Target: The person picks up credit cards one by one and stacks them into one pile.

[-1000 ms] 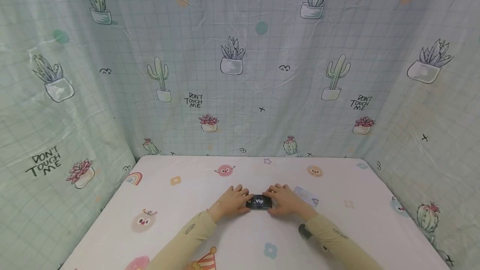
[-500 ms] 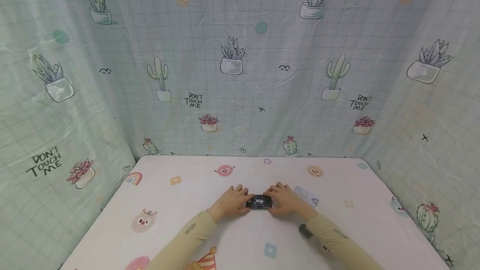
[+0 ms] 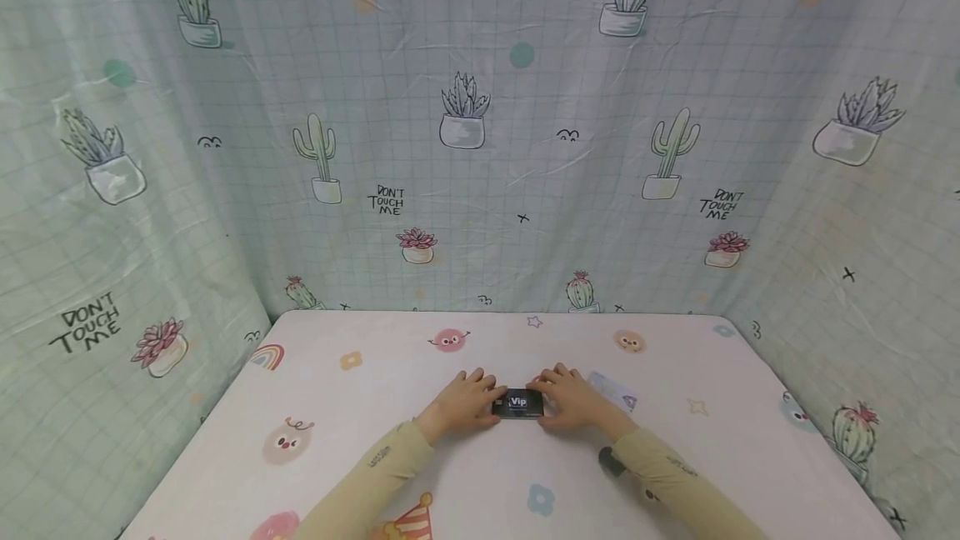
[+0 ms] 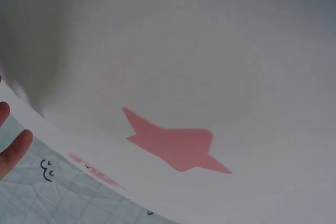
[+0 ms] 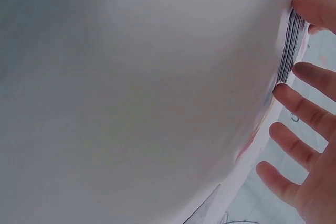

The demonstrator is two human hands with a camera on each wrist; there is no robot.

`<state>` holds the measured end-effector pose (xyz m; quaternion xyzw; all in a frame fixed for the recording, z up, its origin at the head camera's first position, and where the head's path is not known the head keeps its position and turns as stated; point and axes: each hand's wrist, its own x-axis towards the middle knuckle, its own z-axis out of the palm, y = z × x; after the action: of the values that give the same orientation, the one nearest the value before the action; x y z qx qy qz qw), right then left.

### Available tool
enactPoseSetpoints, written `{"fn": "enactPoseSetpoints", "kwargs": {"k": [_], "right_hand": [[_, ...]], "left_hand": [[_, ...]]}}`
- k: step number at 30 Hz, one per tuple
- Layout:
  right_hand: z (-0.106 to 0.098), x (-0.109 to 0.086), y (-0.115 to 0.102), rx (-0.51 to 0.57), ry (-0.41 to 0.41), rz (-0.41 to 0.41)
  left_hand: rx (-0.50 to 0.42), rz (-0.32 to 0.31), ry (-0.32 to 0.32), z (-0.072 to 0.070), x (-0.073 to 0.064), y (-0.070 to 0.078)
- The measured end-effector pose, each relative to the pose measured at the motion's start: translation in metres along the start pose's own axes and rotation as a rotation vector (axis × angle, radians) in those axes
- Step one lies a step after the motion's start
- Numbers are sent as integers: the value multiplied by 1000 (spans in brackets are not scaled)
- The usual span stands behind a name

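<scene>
A stack of cards point(image 3: 517, 404) lies flat on the table, its black top card printed "Vip". At its left end, my left hand point(image 3: 463, 403) grips it between the thumb at the near edge and fingers at the far edge. My right hand point(image 3: 567, 402) holds the right end the same way. In the right wrist view, the layered edges of the card stack point(image 5: 290, 45) show between thumb point(image 5: 315, 8) and fingers. Only a few fingertips point(image 4: 18, 148) of the left hand enter the left wrist view; the stack is outside it.
A pale, light-blue card point(image 3: 617, 394) lies on the table just beyond the right wrist, partly covered by it. Beside the right sleeve is a dark rounded shape point(image 3: 611, 462), partly hidden. The table point(image 3: 420, 332) has a printed cover, and a cactus-patterned curtain point(image 3: 480, 190) surrounds it.
</scene>
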<state>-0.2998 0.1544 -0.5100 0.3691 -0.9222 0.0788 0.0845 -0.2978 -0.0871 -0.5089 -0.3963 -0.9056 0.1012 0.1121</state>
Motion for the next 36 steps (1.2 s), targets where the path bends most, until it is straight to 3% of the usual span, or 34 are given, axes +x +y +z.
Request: {"fn": "enactPoseSetpoints", "kwargs": {"k": [6, 15, 23, 36], "right_hand": [[-4, -1, 0, 42, -80, 69], [-6, -5, 1, 71, -114, 125], [-4, -10, 3, 55, -96, 118], [-11, -28, 5, 67, -53, 93]], "left_hand": [[-19, -21, -13, -1, -2, 0], [-29, -37, -5, -4, -6, 2], [-41, -30, 52, -4, -12, 2], [14, 21, 151, -8, -15, 7]]}}
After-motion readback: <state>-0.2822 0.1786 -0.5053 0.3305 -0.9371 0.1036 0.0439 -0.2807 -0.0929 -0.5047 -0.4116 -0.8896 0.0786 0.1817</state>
